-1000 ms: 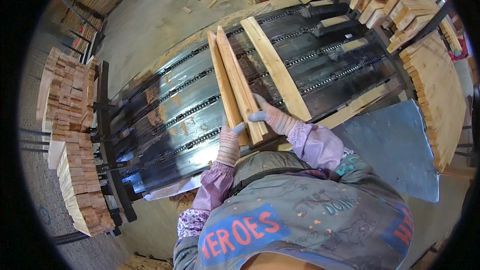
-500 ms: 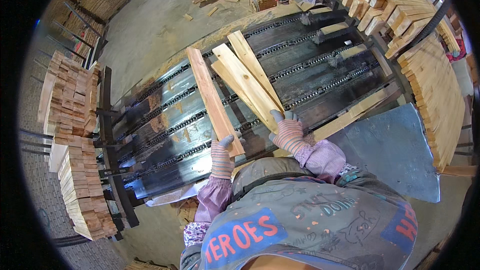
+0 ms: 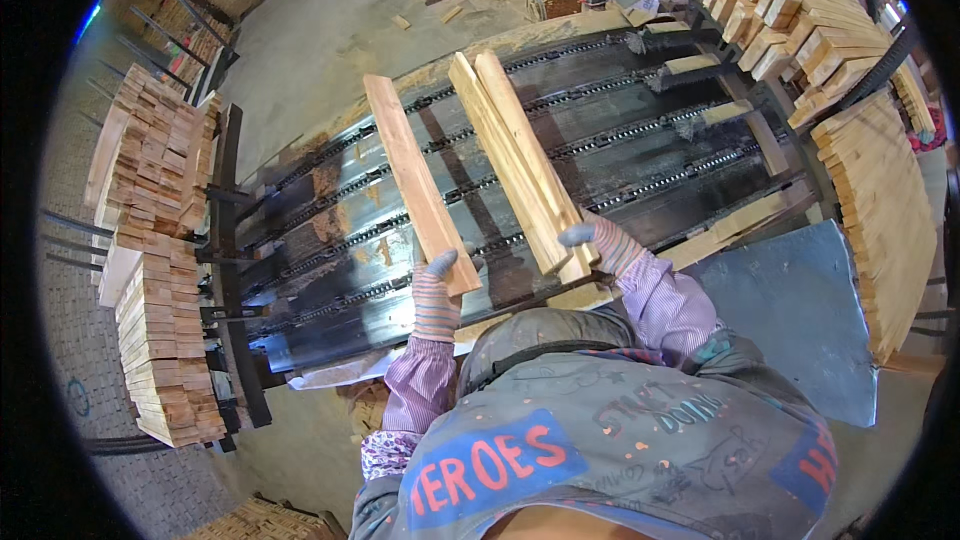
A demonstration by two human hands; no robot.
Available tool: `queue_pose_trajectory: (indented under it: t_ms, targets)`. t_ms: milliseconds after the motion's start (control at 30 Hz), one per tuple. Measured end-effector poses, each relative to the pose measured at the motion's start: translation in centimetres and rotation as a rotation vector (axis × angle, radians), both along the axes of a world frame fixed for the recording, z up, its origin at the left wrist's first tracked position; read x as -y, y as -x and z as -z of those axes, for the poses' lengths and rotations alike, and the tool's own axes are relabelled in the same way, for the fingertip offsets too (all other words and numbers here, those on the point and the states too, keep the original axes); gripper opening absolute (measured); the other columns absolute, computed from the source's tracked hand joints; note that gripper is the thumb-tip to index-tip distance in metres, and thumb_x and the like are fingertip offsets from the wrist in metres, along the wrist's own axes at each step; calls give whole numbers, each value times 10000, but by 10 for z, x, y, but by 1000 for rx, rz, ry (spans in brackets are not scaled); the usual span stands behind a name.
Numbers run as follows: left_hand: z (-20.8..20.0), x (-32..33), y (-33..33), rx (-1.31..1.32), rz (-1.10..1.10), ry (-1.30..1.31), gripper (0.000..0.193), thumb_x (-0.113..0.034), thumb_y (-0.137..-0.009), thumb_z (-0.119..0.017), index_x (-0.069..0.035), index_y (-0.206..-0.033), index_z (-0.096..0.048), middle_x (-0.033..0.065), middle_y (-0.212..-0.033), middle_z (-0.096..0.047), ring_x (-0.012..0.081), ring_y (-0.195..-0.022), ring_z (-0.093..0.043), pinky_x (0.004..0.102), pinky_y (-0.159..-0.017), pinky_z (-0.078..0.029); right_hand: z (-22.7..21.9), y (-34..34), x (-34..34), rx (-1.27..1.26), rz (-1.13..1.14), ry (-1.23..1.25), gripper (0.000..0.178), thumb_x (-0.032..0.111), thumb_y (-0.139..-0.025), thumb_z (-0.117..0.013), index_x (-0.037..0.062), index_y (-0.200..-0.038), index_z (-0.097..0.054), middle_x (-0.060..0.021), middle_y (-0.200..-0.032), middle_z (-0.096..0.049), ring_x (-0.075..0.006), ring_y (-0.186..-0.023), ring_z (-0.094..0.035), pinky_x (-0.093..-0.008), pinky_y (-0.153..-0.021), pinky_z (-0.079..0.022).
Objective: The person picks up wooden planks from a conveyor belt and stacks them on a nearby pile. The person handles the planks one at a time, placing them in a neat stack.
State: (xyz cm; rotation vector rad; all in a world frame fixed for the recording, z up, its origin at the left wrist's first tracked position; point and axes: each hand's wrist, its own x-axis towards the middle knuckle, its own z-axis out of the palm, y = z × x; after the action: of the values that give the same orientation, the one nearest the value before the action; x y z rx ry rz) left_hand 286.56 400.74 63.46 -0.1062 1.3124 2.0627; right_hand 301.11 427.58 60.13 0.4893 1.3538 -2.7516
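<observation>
My left hand [image 3: 437,292], in a striped glove with grey fingertips, grips the near end of a reddish wooden board [image 3: 415,180]. The board slants away from me over a dark metal chain conveyor [image 3: 330,285]. To its right, my right hand [image 3: 603,243] is closed on the near end of a bundle of pale yellow boards [image 3: 515,155]. These boards lie close together, nearly side by side, pointing away from me. My right fingers are partly hidden by the wood, so how many boards they hold is unclear.
Stacked wood blocks [image 3: 165,310] stand on a rack at the left. More boards [image 3: 800,5] are piled at the far right, above a slanted board stack [image 3: 880,230]. A blue-grey metal sheet [image 3: 785,310] lies right of me. A basket [image 3: 555,4] sits beyond the conveyor.
The pale boards, fanned apart before, now lie together and have swung more upright in the picture. My right hand has moved slightly right. The reddish board has shifted a little left and farther away.
</observation>
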Motion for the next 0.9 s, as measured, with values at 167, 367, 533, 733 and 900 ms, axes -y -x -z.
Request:
queue_pose_trajectory:
  t_ms: [167, 367, 533, 733, 900]
  targets:
    - [-8, -17, -15, -1, 35, -68, 699, -55, -932, -661, -94, -1570, -379, 167, -1229, -637, 319, -1030, -710, 494, -837, -660, 14, -5, -1, 148, -29, 259, 648, 132, -800, -778, -17, -1403, -591, -156, -1168, -744, -302, -1050, -755, -446, -955, -631]
    - [11, -42, -46, -179, 60, 73, 799, -225, -964, -734, -131, -1645, -326, 157, -1338, -593, 276, -1168, -644, 446, -985, -564, -13, 9, 36, 67, -119, 81, 866, 180, -776, -836, 59, -1553, -473, -86, -1323, -669, -205, -1243, -634, -344, -1097, -497]
    - [14, -28, -35, 76, 255, 77, 850, -358, -979, -685, -193, -1683, -238, 162, -1475, -519, 329, -1324, -546, 564, -1045, -496, -6, 29, 54, -2, -169, -261, 1047, 149, -761, -910, 114, -1634, -334, -94, -1444, -588, -211, -1329, -557, -387, -1094, -490]
    - [13, -2, -15, 233, 294, -107, 896, -423, -853, -853, -19, -1538, -440, 172, -1384, -624, 337, -1305, -610, 524, -1121, -501, -22, 43, 62, -79, -176, -172, 912, 184, -785, -892, 67, -1568, -439, -85, -1304, -668, -184, -1206, -629, -349, -1041, -522]
    - [-6, 22, 8, -99, 52, 245, 679, -245, -801, -871, 39, -1350, -590, 127, -1120, -712, 273, -979, -722, 401, -859, -610, -23, 34, 37, -137, -170, -17, 649, 289, -845, -837, 28, -1384, -587, -45, -1172, -684, -134, -1064, -649, -315, -933, -551]
